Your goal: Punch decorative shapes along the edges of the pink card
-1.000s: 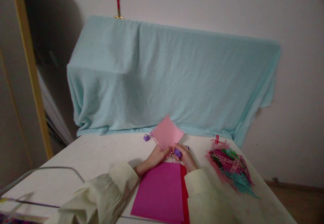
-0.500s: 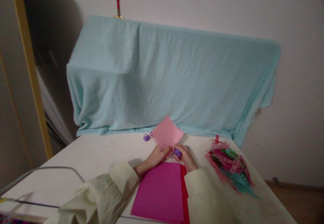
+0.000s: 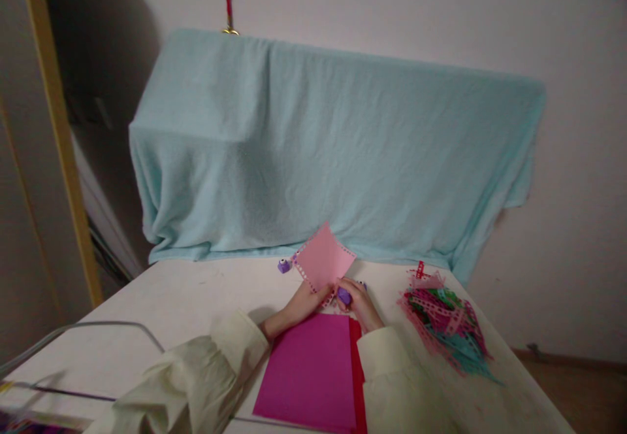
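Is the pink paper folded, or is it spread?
Spread: the pink paper shows one broad face with holes along edges, held in the left hand.

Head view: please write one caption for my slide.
The left hand holds a pink sheet with holes along its edges; the right hand grips a purple tool beside it.

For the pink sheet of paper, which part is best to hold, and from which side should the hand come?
Probably pinch the pink sheet lightly near its closest corner, from the left: it looks thin, holes line several edges, and the right hand holding a purple tool takes up the corner's right side.
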`<state>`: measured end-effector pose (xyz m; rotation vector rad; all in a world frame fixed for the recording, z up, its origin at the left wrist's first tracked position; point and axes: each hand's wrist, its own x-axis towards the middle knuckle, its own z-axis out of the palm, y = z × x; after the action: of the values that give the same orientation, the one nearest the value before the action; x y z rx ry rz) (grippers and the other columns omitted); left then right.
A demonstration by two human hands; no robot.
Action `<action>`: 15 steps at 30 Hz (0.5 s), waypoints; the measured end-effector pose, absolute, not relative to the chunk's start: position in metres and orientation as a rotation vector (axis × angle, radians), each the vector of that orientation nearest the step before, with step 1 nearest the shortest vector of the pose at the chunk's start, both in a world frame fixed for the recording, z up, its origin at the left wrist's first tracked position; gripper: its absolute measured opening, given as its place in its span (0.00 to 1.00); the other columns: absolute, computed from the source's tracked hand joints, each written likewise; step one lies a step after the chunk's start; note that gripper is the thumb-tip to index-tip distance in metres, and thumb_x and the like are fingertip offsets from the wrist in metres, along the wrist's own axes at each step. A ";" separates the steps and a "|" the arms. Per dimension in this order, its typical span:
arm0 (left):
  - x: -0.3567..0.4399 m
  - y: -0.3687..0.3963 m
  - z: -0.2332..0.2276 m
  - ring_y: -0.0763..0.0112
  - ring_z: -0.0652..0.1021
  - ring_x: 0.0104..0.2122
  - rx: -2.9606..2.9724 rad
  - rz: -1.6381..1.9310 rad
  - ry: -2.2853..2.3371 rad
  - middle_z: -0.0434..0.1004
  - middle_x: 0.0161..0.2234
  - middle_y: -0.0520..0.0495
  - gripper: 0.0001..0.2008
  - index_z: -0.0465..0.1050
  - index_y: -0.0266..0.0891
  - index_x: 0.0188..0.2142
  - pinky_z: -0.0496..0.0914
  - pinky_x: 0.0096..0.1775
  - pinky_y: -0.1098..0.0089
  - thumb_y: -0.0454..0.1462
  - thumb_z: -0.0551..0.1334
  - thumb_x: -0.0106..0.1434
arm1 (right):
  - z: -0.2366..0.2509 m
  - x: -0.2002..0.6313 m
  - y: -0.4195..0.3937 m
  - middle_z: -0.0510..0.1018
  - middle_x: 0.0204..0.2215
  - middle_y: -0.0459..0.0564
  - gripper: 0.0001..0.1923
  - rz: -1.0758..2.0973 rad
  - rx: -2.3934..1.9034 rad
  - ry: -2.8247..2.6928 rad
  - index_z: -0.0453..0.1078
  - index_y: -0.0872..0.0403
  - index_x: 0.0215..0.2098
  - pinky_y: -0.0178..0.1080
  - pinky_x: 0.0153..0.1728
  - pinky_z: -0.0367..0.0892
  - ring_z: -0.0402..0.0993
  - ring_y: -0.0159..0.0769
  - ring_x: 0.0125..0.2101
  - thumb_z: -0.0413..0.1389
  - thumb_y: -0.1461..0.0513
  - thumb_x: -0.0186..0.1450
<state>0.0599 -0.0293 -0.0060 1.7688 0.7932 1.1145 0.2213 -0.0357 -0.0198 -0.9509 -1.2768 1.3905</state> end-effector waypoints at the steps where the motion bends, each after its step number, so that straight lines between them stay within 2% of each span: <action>1: 0.060 -0.029 -0.006 0.62 0.75 0.41 1.774 1.114 0.786 0.78 0.38 0.42 0.22 0.73 0.33 0.43 0.66 0.50 0.64 0.49 0.52 0.66 | -0.020 0.221 -0.036 0.64 0.12 0.41 0.17 1.391 -0.951 -1.278 0.66 0.55 0.26 0.31 0.15 0.50 0.55 0.26 0.12 0.53 0.51 0.64; 8: 0.060 -0.029 -0.008 0.63 0.76 0.38 1.778 1.096 0.798 0.78 0.36 0.42 0.24 0.73 0.32 0.41 0.68 0.47 0.65 0.51 0.52 0.66 | -0.016 0.220 -0.036 0.64 0.12 0.42 0.17 1.408 -0.955 -1.287 0.67 0.55 0.26 0.31 0.15 0.50 0.55 0.26 0.12 0.53 0.51 0.64; 15: 0.058 -0.031 -0.004 0.58 0.76 0.42 1.748 1.107 0.836 0.79 0.37 0.40 0.25 0.73 0.33 0.43 0.67 0.48 0.62 0.53 0.54 0.63 | -0.017 0.220 -0.036 0.64 0.11 0.41 0.17 1.407 -0.966 -1.269 0.67 0.55 0.25 0.31 0.15 0.50 0.55 0.26 0.12 0.54 0.51 0.63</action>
<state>0.0578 -0.0307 -0.0043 1.7476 0.8360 1.1074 0.2197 -0.0365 -0.0167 -0.9659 -1.2692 1.4072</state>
